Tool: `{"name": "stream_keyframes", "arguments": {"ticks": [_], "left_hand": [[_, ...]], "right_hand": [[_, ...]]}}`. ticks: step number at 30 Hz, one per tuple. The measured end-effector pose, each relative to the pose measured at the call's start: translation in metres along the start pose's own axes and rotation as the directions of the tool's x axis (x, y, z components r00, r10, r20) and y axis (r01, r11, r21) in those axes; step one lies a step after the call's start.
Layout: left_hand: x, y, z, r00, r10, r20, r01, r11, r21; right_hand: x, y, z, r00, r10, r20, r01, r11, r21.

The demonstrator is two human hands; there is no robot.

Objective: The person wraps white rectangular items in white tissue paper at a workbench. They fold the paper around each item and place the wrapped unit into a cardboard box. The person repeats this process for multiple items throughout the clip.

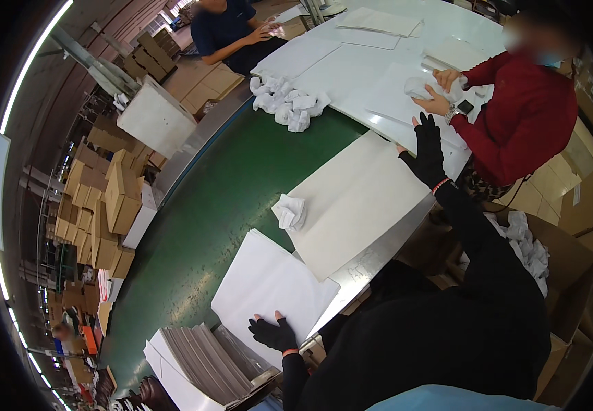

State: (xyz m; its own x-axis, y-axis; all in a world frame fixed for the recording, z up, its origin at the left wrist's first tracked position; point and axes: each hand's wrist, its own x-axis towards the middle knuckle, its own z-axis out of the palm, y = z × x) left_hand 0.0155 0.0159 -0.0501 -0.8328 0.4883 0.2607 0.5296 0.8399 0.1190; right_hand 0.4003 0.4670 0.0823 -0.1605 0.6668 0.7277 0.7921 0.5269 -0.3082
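My left hand (273,333), in a black glove with bare fingertips, lies flat on a stack of white paper sheets (262,274), fingers spread. My right hand (425,152), gloved the same way, is stretched out past the far end of a large cream sheet (361,198), beside the white table. Its fingers are apart and it holds nothing. A crumpled wad of white paper (290,212) sits on the left edge of the cream sheet.
A green conveyor belt (194,205) runs along my left, with a heap of crumpled paper (288,103) at its far end. Close to my left hand stands a stack of grey boards (204,359). A co-worker in a red sleeve (516,123) handles white paper at the white table (372,65).
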Motion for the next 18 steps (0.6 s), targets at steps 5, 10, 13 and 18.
{"name": "stream_keyframes", "arguments": {"ticks": [5,10,13,18], "left_hand": [[-0.001,0.002,0.000,1.000,-0.002,-0.012,0.001,0.999,-0.033],[0.003,0.002,-0.005,0.997,0.061,-0.039,-0.062,0.998,-0.015],[0.001,0.004,-0.005,0.999,0.030,-0.043,-0.033,0.996,-0.081],[-0.001,0.002,-0.002,0.997,0.046,-0.062,-0.050,0.997,-0.063]], "right_hand": [[-0.007,0.006,-0.003,1.000,0.011,0.026,-0.010,0.999,-0.039],[-0.005,0.005,-0.003,0.994,-0.004,-0.111,0.000,0.999,-0.040],[-0.007,0.039,0.031,0.935,0.300,-0.192,-0.243,0.931,0.272],[0.004,0.028,0.027,0.847,0.526,0.078,-0.465,0.661,0.589]]}}
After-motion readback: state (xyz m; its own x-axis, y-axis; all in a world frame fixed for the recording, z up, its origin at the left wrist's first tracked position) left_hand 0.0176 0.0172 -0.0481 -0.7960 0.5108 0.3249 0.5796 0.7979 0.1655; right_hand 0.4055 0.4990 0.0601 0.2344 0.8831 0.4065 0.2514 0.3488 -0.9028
